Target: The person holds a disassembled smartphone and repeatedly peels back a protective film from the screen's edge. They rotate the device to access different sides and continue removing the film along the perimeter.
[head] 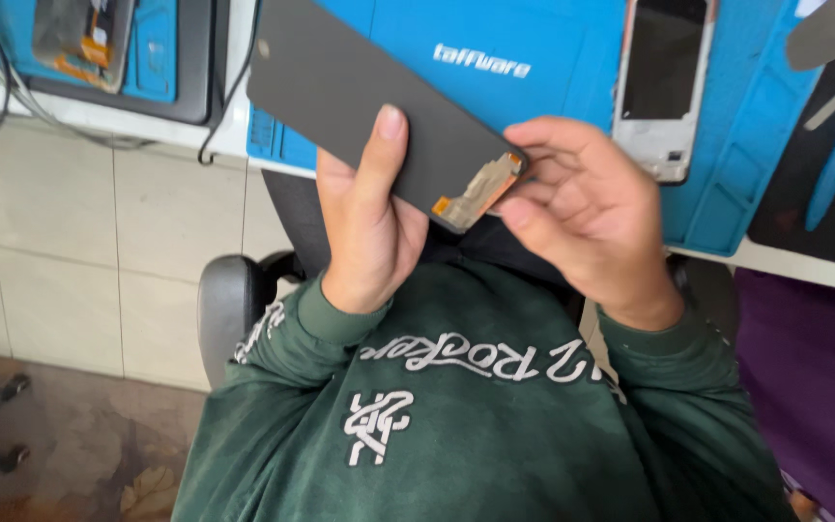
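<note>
Both my hands grip one flat dark-grey rectangular phone screen panel (359, 92): left hand (364, 227) wraps its middle, right hand (582, 208) pinches its copper flex-cable end (480, 188), just below the blue rubber repair mat (553, 87)

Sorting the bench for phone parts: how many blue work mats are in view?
2. One large blue mat lies on the desk beyond the hands, under the white phone frame. A second blue mat sits at the top left, holding an opened phone. Others may lie out of view.

You hold the dark flat rectangular screen panel (369, 106) between both hands, above the blue rubber work mat (553, 48); the white phone frame (661, 87) lies on the mat, right of the panel.
</note>
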